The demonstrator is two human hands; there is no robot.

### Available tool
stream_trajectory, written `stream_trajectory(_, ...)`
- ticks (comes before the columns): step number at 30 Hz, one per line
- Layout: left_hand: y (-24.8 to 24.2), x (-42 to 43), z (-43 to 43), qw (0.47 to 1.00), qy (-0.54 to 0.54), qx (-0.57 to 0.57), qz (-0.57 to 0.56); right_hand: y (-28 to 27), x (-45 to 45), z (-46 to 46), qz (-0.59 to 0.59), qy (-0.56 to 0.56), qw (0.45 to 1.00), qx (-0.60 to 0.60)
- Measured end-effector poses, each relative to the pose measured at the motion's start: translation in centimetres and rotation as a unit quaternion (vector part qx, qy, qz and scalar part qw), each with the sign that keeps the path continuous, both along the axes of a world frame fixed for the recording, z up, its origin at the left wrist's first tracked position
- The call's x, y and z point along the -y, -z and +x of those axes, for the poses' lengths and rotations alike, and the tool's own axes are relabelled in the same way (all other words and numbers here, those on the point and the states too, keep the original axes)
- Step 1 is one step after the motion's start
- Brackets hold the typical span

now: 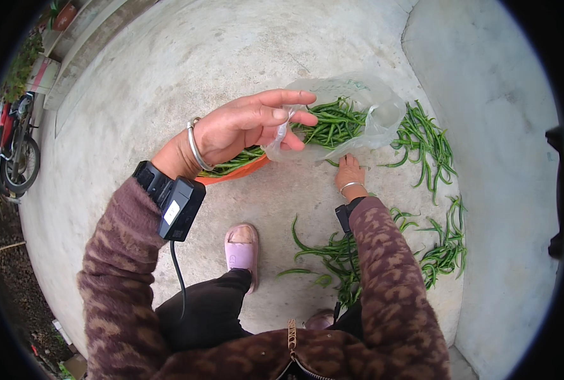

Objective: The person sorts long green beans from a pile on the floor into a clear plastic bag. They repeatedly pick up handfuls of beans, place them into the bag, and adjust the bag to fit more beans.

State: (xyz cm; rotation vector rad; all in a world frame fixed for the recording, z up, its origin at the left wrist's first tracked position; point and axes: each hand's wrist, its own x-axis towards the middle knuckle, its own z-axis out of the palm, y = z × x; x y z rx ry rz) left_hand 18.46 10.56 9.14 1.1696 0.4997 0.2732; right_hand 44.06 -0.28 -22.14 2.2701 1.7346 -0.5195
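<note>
My left hand (258,118) is raised over the floor with its fingers in the rim of a clear plastic bag (386,114), which hangs from them. Inside the bag lies a heap of long green chili peppers (334,123). Below the bag's near edge, my right hand (350,171) reaches down to the concrete with its fingertips beside a green pepper; whether it grips that pepper is hard to see. Partly behind my left wrist is an orange bag (239,172) with more green peppers in it.
Loose green peppers lie in piles on the concrete floor (282,199), at the right (429,147), lower right (446,256) and by my right forearm (334,256). A wall (500,142) stands at the right. A motorcycle (18,152) and plant pots (44,73) are at the far left.
</note>
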Motion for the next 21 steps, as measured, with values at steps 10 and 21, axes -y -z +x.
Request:
stream_trajectory(10,-7.5,4.1,-2.6,0.955,-0.13,-0.199,0.178,1.4,15.6,3.9,0.138,-0.166,0.976,-0.02)
stream_trajectory(21,-4.9,16.0,9.7,0.976,0.105,-0.164,0.097,-8.8,17.2,6.3,0.197,-0.046,0.965,-0.17)
